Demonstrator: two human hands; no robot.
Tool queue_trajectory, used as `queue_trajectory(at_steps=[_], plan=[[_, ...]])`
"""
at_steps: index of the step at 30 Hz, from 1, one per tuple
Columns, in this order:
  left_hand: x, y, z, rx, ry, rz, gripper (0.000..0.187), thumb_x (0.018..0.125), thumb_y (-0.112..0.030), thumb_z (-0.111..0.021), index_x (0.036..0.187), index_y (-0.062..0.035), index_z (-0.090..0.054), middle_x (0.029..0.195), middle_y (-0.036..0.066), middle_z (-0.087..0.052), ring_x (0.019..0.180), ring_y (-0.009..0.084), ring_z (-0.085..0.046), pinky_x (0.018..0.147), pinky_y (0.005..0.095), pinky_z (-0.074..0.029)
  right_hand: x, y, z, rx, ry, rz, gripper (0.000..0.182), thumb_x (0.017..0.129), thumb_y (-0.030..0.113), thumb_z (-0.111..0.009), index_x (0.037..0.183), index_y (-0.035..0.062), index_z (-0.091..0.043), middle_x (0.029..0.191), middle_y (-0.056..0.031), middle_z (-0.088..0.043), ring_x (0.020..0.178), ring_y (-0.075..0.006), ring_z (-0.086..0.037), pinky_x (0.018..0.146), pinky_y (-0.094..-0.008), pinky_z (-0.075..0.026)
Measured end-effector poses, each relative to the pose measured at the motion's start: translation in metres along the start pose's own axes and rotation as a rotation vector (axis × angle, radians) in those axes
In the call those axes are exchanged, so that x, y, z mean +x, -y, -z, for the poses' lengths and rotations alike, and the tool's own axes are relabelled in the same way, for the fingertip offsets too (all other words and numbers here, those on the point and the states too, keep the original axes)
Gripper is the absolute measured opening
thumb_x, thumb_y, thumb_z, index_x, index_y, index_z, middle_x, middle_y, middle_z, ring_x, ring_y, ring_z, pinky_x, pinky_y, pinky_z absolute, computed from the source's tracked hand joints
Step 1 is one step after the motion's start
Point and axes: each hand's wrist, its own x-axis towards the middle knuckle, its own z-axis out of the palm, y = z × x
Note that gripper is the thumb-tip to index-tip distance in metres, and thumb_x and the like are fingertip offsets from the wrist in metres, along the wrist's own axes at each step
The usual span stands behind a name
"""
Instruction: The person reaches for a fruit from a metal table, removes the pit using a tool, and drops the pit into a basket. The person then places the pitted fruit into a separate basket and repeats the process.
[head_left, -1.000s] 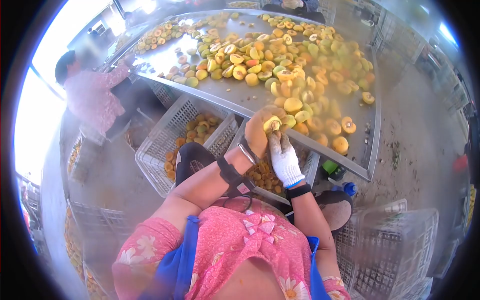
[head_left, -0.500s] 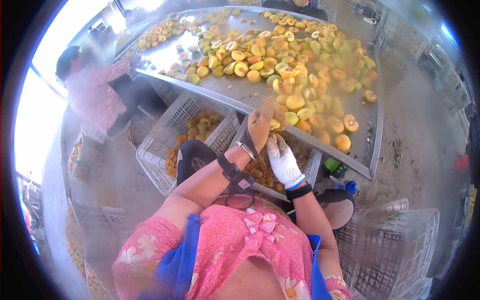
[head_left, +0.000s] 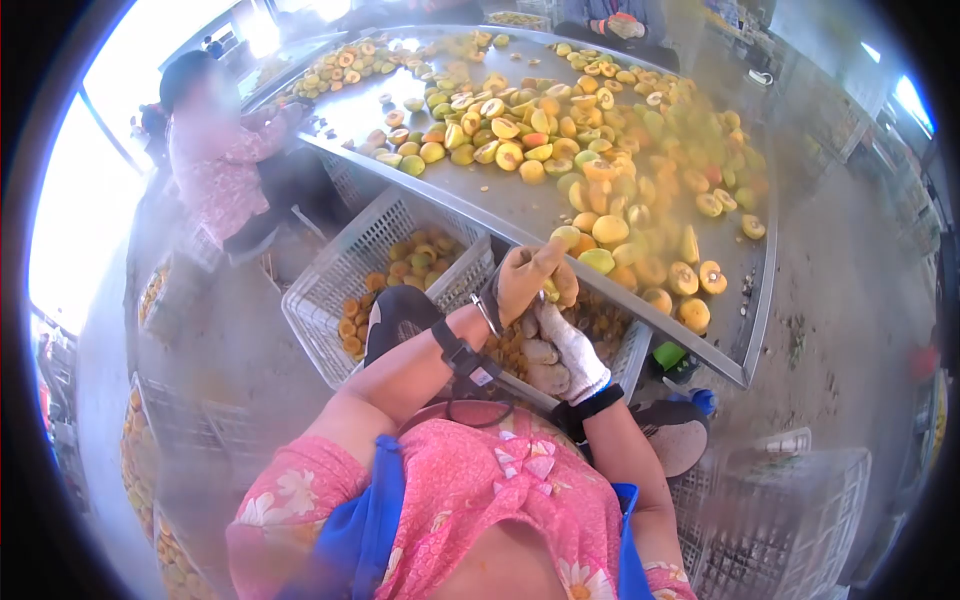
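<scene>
My left hand (head_left: 530, 280), with a metal bangle at its wrist, is closed around a yellow-green piece of fruit that looks like a peach half (head_left: 550, 290). Just below it, my right hand (head_left: 562, 352) wears a soiled white glove. Its fingers are curled, with the tips close to the fruit; whatever they may grip is hidden. Both hands are over a crate (head_left: 632, 352) of fruit halves, beside the near edge of a metal table (head_left: 470, 200). Many halved yellow peaches (head_left: 508, 155) lie heaped on that table, some with pits showing.
To the left of my knees stands another white plastic crate (head_left: 310, 320) holding fruit. Stacked crates (head_left: 790, 500) are at the lower right. A person in a pink top (head_left: 215, 165) sits at the table's left side; another person's gloved hands (head_left: 622, 26) show at the far edge.
My right hand has turned and curled, its fingers now bent toward the palm. Both hands sit slightly lower against the table edge. The whole view has shifted a little.
</scene>
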Motion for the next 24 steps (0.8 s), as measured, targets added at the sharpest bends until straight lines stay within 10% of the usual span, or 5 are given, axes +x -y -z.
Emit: queue_trajectory(at_steps=[11,18,24], plan=[[0.000,-0.020,0.024,-0.545,-0.433,0.126,0.056,0.104,-0.049,-0.041,0.073,-0.0069,-0.059,0.077,0.009,-0.064,0.071,0.0252,-0.065,0.063,0.0386,-0.055,0.008,-0.017,0.013,0.147,0.196,-0.053,0.039,0.100,0.052,-0.051,0.103,0.0140,-0.054,0.060,0.0042,-0.039,0.035,-0.0064,-0.030,0.031,-0.0213,-0.026],[0.011,-0.069,0.163,1.375,-0.572,-0.579,0.022,0.099,-0.023,-0.060,0.104,-0.0037,-0.069,0.100,0.008,-0.069,0.086,0.0190,-0.066,0.079,0.0297,-0.052,0.010,-0.005,0.006,0.038,-0.039,-0.002,0.036,0.102,0.050,-0.049,0.100,0.0144,-0.053,0.061,0.0053,-0.041,0.035,-0.0064,-0.031,0.031,-0.0211,-0.025],[0.102,-0.040,0.069,1.215,-0.213,0.004,0.050,0.089,-0.047,-0.064,0.117,-0.0051,-0.064,0.104,0.014,-0.069,0.095,0.0250,-0.066,0.083,0.0338,-0.052,0.014,0.002,-0.009,-0.012,0.024,0.089,0.035,0.103,0.048,-0.049,0.100,0.0135,-0.055,0.061,0.0045,-0.042,0.036,-0.0067,-0.031,0.032,-0.0211,-0.025]])
